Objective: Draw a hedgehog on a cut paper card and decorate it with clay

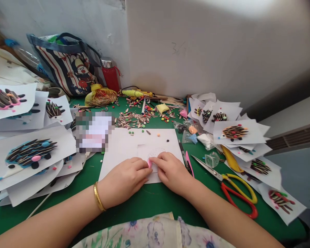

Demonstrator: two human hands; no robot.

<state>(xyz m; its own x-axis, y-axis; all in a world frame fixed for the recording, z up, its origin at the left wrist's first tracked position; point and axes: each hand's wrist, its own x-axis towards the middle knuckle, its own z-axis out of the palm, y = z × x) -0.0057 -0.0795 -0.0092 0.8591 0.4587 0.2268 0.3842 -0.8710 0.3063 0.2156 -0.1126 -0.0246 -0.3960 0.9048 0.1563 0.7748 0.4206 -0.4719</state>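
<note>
White paper (119, 144) lies on the green table, with a smaller sheet on it bearing a faint round drawing (156, 151). A small piece of pink clay (150, 162) sits at the drawing's left edge. My left hand (130, 177), with a gold bangle at the wrist, has its fingers closed round the pink clay. My right hand (173, 172) rests on the paper, its index finger touching the clay from the right and its other fingers curled. Green balls, a seed, an orange ball and a black ball (167, 140) lie near the paper's top edge.
Scissors (222, 177), a pink tool (189, 163) and pens lie to the right. Cards with seed hedgehogs are stacked at left (31, 155) and right (239, 132). Behind are scattered seeds (131, 120), clay packets, a red flask (111, 77), a striped bag (64, 67) and a blurred-out device.
</note>
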